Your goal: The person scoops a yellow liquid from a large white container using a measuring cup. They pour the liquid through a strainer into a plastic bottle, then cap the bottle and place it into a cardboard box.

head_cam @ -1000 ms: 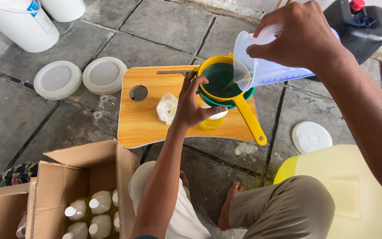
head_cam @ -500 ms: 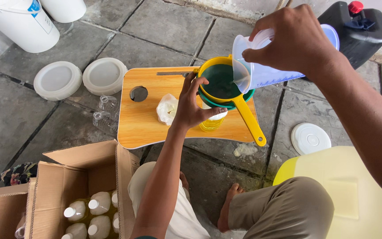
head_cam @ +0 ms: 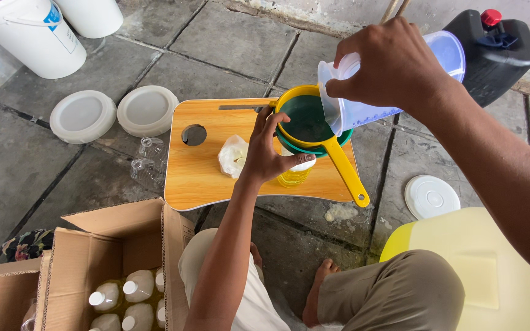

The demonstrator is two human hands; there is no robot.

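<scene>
My right hand (head_cam: 394, 64) grips a clear plastic measuring jug (head_cam: 363, 110), tilted with its spout over a yellow strainer (head_cam: 305, 119) with green mesh. The strainer rests in a green funnel on a small bottle of yellow liquid (head_cam: 294, 175). The bottle stands on a low wooden tray table (head_cam: 203, 178). My left hand (head_cam: 268, 153) is wrapped around the funnel and the bottle's neck, fingers touching the strainer's rim. The strainer's yellow handle (head_cam: 348, 175) points toward me. A crumpled clear plastic bag (head_cam: 231, 156) lies on the tray beside my left hand.
An open cardboard box (head_cam: 111, 270) with several capped bottles sits at the lower left. Two white lids (head_cam: 115, 112) and white buckets (head_cam: 29, 34) lie to the left, a black jerrycan (head_cam: 498, 52) at the upper right, a yellow container (head_cam: 480, 270) by my knee, and a white lid (head_cam: 432, 196).
My right hand has shifted the jug slightly down and left over the strainer. My left hand stays on the funnel and bottle.
</scene>
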